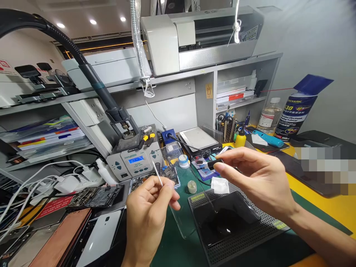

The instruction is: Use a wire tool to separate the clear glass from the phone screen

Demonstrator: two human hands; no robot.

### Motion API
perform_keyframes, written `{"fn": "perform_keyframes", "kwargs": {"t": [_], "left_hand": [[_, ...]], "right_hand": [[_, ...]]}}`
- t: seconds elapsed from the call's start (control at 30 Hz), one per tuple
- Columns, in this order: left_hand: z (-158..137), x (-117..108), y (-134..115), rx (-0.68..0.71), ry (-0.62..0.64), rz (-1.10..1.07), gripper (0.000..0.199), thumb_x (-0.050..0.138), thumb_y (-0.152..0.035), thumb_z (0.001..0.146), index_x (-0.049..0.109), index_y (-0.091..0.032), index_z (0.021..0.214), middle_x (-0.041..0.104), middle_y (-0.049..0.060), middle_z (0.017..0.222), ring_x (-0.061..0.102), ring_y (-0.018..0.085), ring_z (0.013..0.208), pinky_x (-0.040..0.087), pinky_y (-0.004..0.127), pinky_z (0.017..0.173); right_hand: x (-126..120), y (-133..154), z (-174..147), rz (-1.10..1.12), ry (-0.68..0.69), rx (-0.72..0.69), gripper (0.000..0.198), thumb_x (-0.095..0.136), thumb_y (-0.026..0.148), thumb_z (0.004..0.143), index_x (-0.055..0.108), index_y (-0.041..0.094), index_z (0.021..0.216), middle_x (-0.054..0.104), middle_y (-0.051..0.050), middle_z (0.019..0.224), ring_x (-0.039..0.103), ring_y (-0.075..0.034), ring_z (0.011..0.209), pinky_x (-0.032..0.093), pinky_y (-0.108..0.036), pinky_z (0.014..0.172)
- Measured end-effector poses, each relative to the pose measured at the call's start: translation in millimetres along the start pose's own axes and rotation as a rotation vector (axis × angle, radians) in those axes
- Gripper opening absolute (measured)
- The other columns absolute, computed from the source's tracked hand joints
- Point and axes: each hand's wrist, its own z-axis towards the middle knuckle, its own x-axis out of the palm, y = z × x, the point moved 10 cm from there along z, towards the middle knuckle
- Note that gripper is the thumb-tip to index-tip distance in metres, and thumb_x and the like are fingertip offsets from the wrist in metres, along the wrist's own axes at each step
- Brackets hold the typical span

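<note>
A screen panel (228, 218) lies on a mat (244, 245) at lower centre, a jar (191, 187) near the mat's far-left corner, a spray can (294, 115) at right, a printer (164, 46) on the shelf (191, 76) at top.

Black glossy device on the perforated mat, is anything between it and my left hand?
Yes. In this view, a clear panel shows between your left hand and the black glossy device, over the green mat. I can't tell whether it lies flat.

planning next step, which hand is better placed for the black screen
Probably the right hand: in view it overlaps the grey mat under the screen, though holding a black item; the left hand, holding a rod, lies outside it.
</note>
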Motion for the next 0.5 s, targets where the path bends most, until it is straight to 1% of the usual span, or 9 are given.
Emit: {"fn": "perform_keyframes", "kwargs": {"t": [0.07,0.13,0.2,0.5], "left_hand": [[-0.6,0.6,-0.5,-0.008,-0.002,-0.003,0.024,0.070,-0.038,0.083,0.067,-0.019,0.070,0.065,-0.001,0.062,0.061,0.015,0.054,0.047,0.028,0.058],[-1.2,1.0,-1.2,-0.012,-0.004,-0.005,0.024,0.071,-0.039,0.082,0.067,-0.019,0.070,0.065,-0.001,0.062,0.061,0.015,0.054,0.047,0.028,0.058],[-1.5,1.2,-1.9,-0.011,-0.005,-0.001,0.024,0.071,-0.039,0.082,0.067,-0.019,0.070,0.065,-0.001,0.062,0.060,0.015,0.054,0.047,0.028,0.058],[-1.1,1.2,-0.6,-0.012,0.005,0.001,0.022,0.070,-0.037,0.084,0.068,-0.019,0.071,0.065,-0.002,0.062,0.061,0.014,0.054,0.048,0.026,0.058]], "right_hand": [[7.2,-2.6,-0.3,0.015,0.076,0.018,0.014,0.082,0.032,0.083,0.078,0.021,0.090,0.076,-0.004,0.078,0.068,-0.016,0.063,0.055,-0.026,0.055],[14.7,-2.1,-1.1,0.005,0.158,0.003,0.013,0.080,0.032,0.085,0.078,0.020,0.091,0.075,-0.004,0.079,0.066,-0.016,0.065,0.053,-0.026,0.056],[19.3,-1.5,-1.7,-0.010,0.212,-0.014,0.012,0.078,0.031,0.086,0.079,0.020,0.091,0.074,-0.003,0.078,0.064,-0.015,0.066,0.052,-0.027,0.058],[24.3,2.4,-2.3,-0.003,0.261,-0.050,0.012,0.077,0.027,0.087,0.079,0.021,0.097,0.072,-0.001,0.078,0.061,-0.014,0.067,0.052,-0.026,0.061]]}}
